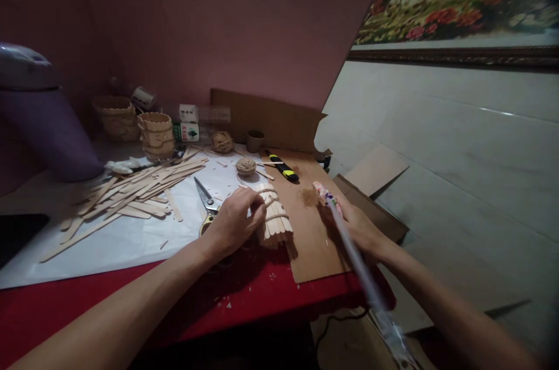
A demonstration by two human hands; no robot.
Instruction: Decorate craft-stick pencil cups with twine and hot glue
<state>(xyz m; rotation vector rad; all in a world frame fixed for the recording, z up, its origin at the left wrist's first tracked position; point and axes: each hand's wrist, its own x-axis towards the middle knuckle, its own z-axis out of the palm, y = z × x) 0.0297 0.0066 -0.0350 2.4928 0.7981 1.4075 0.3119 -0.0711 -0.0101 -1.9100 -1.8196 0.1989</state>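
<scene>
My left hand (239,215) has its fingers curled at the near-left side of a craft-stick cup (276,215), which lies on its side with twine bands around it. My right hand (351,221) is wrapped around a flower-patterned glue gun (325,192); a long clear glue stick (364,277) trails from its back toward me. The gun's tip is over the cardboard sheet (312,259), apart from the cup. Beside my left hand are scissors (206,198), partly hidden by it. Beyond the cup sit a small twine ball (246,167) and a yellow-black utility knife (283,166).
Loose craft sticks (131,195) are heaped on white paper at the left. Two finished stick cups, one nearer (156,137), stand behind them by a purple flask (48,125). A larger twine ball (222,141) and small brown cup (255,141) are at the back. The table's right edge is close.
</scene>
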